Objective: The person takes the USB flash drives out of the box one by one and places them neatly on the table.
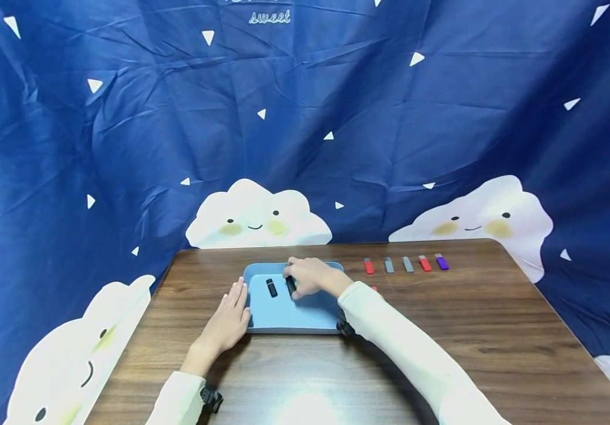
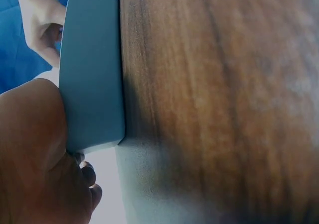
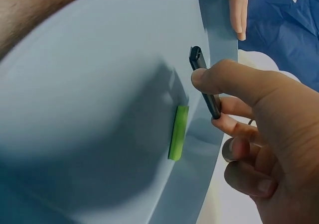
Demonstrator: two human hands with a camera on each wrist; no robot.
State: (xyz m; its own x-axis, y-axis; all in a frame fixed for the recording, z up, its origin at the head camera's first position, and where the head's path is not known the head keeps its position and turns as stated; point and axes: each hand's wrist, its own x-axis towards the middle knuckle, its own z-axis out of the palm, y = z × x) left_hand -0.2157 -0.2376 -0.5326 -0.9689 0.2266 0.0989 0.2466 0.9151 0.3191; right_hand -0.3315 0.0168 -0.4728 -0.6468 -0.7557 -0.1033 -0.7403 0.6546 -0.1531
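My right hand [image 1: 309,275] pinches a black USB stick [image 1: 290,284] over the light-blue tray [image 1: 294,319]. In the right wrist view, thumb and fingertips grip this stick's sides above the tray floor. Left of it in the head view, a second black USB stick [image 1: 271,288] lies in the tray. A green stick [image 3: 178,133] rests near the tray's wall below my right hand; the head view hides it behind that hand. My left hand [image 1: 229,319] lies with straight fingers along the tray's left rim.
Right of the tray, a row of USB sticks lies on the wooden table [image 1: 475,307]: red [image 1: 369,266], grey [image 1: 389,265], grey [image 1: 408,264], red [image 1: 425,264] and purple [image 1: 442,262]. Another red piece [image 1: 374,288] peeks out behind my right sleeve. A blue curtain [image 1: 305,147] hangs behind.
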